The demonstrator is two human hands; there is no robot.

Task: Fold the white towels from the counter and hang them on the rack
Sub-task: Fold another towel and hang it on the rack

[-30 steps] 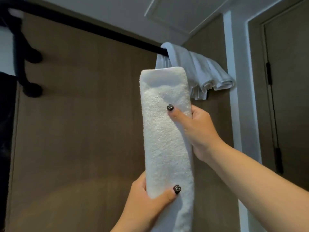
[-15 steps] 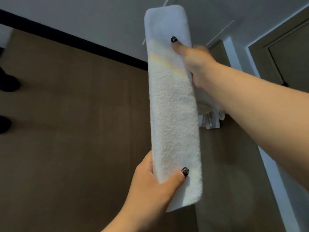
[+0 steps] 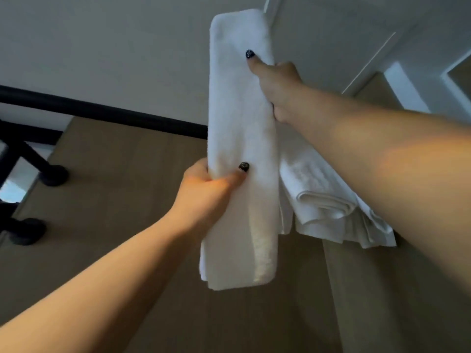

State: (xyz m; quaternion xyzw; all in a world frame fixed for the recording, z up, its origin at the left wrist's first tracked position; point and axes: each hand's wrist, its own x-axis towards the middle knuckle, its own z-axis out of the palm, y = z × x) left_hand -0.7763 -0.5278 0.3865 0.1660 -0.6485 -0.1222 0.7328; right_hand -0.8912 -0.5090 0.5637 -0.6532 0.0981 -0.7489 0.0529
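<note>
1. Overhead, the right hand [image 3: 277,90] reaches up at the end of a nearly straight forearm that enters from the right edge, its thumb laid flat across the front of the folded towel [image 3: 242,149] and the other fingers hidden behind the cloth, so it is pinching the towel near its upper end.
2. Lower down, the left hand [image 3: 211,189] comes up from the bottom left corner on a raised forearm and clenches round the towel's left edge, thumb pressed on the front face and the fingers wrapped behind.
3. Both thumbnails carry dark polish.
4. Held between the two grips, the folded towel stands as a long narrow strip, close to upright, its folded top end above the right thumb and seen against the pale ceiling [image 3: 102,47].
5. Its loose lower end hangs free below the left hand, showing layered edges at the bottom left corner.
6. Behind the strip runs the black rack bar [image 3: 102,114], slanting down toward the right until the towel covers it.
7. Just right of the held strip, under the right forearm, a hung towel [image 3: 323,200] droops in folds.
8. A brown panelled wall [image 3: 114,225] fills the background below the bar.
</note>
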